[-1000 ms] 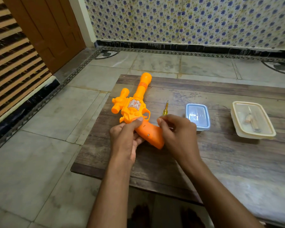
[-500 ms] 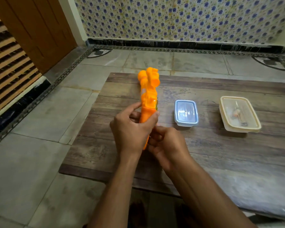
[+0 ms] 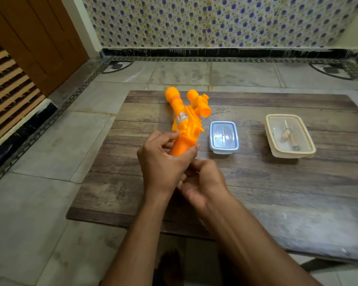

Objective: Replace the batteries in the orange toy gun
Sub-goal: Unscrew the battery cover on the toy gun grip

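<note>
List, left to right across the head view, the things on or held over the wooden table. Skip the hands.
orange toy gun → small blue-rimmed box → larger cream box

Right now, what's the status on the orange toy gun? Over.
Left hand grips orange toy gun by the handle, barrel pointing away. Right hand curled below the handle, contents hidden. Blue-lidded box and cream box sit apart, to the right.
</note>
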`<action>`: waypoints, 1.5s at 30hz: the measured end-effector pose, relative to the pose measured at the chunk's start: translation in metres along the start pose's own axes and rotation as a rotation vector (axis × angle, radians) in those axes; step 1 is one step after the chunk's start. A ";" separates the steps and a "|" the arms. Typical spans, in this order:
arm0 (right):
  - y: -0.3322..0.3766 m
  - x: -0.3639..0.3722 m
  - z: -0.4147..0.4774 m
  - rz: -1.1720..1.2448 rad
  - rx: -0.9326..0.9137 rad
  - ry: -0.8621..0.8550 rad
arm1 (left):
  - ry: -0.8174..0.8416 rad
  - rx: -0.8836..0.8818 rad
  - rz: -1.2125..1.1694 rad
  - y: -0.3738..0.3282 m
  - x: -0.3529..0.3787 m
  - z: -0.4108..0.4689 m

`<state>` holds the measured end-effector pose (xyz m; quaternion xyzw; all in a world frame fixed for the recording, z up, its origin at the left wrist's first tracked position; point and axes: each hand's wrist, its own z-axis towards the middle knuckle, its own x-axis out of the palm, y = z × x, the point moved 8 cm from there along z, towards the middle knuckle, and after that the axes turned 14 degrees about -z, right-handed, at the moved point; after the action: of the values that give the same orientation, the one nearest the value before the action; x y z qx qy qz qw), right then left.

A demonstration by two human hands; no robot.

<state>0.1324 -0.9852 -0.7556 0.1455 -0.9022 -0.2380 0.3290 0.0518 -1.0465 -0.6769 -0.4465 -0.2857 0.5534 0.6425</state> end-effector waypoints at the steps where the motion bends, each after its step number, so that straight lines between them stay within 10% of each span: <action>1: 0.002 -0.001 0.001 0.005 0.004 0.011 | -0.012 0.001 -0.013 0.000 -0.001 0.000; 19: 0.071 -0.030 -0.032 -0.967 -0.408 -0.157 | -0.464 -0.455 -0.359 0.062 -0.050 -0.020; 33: 0.066 -0.063 -0.038 -1.048 -0.157 -0.082 | -0.436 -0.608 -0.568 0.072 -0.032 -0.028; 45: 0.087 -0.057 -0.044 -1.557 -0.532 -0.174 | -0.451 -0.620 -0.578 0.070 -0.031 -0.030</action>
<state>0.1945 -0.9023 -0.7102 0.6270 -0.4790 -0.6139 0.0223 0.0386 -1.0849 -0.7482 -0.3881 -0.6820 0.3238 0.5286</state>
